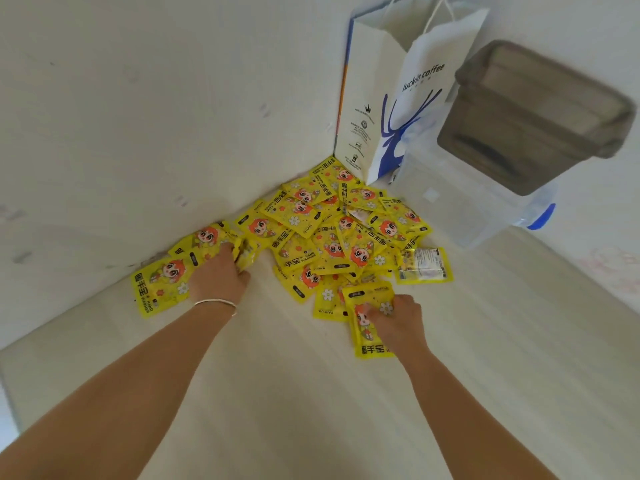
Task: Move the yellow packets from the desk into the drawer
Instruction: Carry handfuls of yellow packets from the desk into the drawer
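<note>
Taking the heap of yellow packets (332, 233) in the desk's back corner as the landmark: at its left edge a large packet (157, 289) lies flat on the desk (294, 393) beside the wall, and the left hand (218, 277), a thin bracelet (216, 303) on its wrist, reaches over it with fingers curled round a crumpled bunch of packets (239, 249) at the heap's left fringe. The heap itself spreads across the corner where the two walls meet, the packets overlapping at many angles, most face up; at its right edge one (424, 265) shows a printed label side. At the heap's near right edge the right hand (398, 320) lies palm down on a packet (367, 320), fingertips pressed to it; whether they pinch it cannot be told. Behind the heap to the right a white paper bag (398, 98) stands in the corner. Right of the heap sits a clear plastic box (467, 202), with a grey-brown lidded container (540, 112) resting on it.
</note>
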